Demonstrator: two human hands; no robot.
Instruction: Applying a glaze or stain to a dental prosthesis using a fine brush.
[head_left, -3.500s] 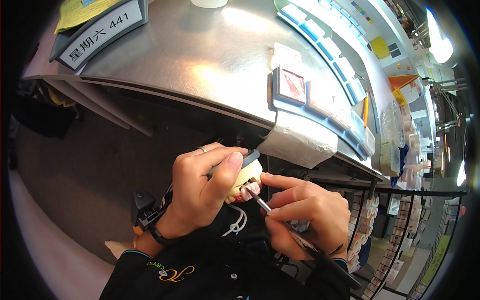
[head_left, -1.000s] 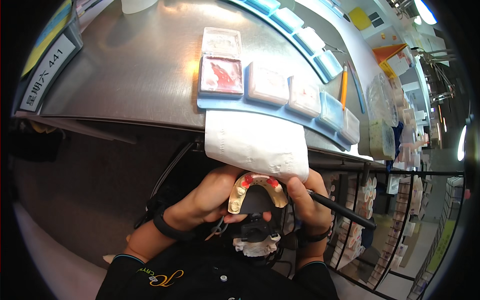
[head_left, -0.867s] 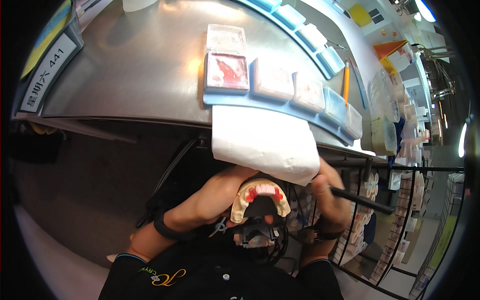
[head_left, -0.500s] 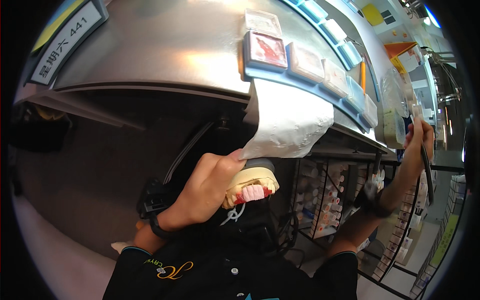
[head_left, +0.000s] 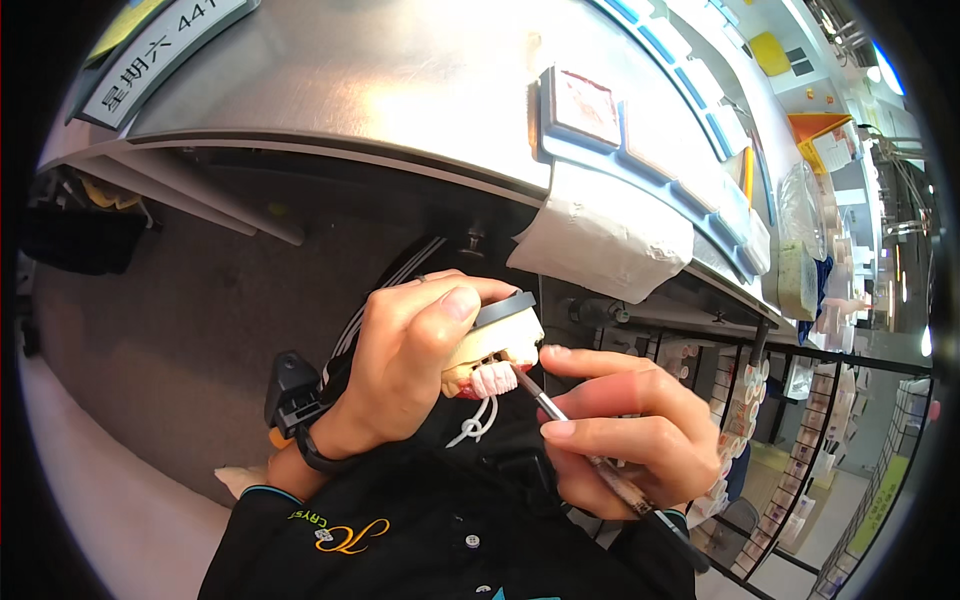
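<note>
A cream dental model [head_left: 512, 337] on a dark grey base is gripped in my left hand [head_left: 405, 350], fingers over the base and thumb bent beside it. Along its lower side runs a row of pale pink teeth [head_left: 491, 381], with red material at the gum on either side. My right hand [head_left: 635, 425] pinches a thin brush [head_left: 548, 403] with a metal ferrule and dark handle end. The brush tip touches or nearly touches the right end of the pink teeth; I cannot tell which.
Beyond my hands lies a metal bench [head_left: 360, 85]. A blue tray [head_left: 590, 150] of lidded square boxes sits at its edge, a white tissue [head_left: 610, 235] hanging below. A sponge [head_left: 797, 280] is further right. Wire shelving [head_left: 800, 440] with small containers stands at the right.
My right hand has come from the far right bench to the dental model, bringing the brush. My left hand has moved off the tissue and tilted the model. The view has shifted slightly.
</note>
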